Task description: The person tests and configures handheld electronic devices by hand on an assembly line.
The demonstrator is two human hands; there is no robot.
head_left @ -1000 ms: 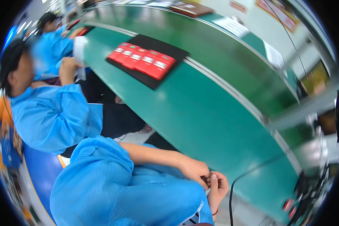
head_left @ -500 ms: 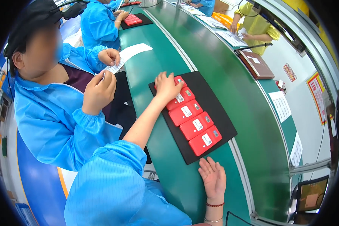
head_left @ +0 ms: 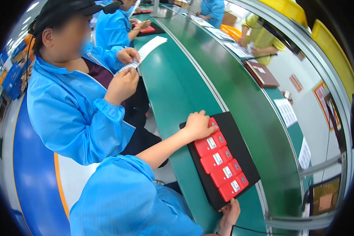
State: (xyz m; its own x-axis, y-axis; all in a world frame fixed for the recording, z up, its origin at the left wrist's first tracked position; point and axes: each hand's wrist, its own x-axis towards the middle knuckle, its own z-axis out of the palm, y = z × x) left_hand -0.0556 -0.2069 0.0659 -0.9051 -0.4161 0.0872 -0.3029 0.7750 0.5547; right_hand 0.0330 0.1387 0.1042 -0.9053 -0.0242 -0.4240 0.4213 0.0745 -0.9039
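Several flat red boxes (head_left: 217, 158) with white labels lie in a slanting row on a black mat (head_left: 240, 145) on the green table. My left hand (head_left: 198, 126) reaches over the far end of the row, its fingers curled around the farthest box; the palm covers part of it. At the near end, my right hand (head_left: 229, 214) has its fingers bent against the mat's near edge, close to the nearest box (head_left: 233, 187). Part of that grip is hidden beneath the mat's edge and at the picture's bottom.
On my left a person in a blue jacket (head_left: 72, 114) holds a white paper strip (head_left: 153, 45) over the table edge. Metal rails run along the green table (head_left: 175, 78). Across it lie a brown folder (head_left: 262, 73) and paper sheets (head_left: 286, 112). A screen (head_left: 324, 195) stands at right.
The mat and its boxes have slid nearer to me along the table. My right hand, earlier open beside the mat, now touches its near edge. My left hand has moved nearer with the boxes.
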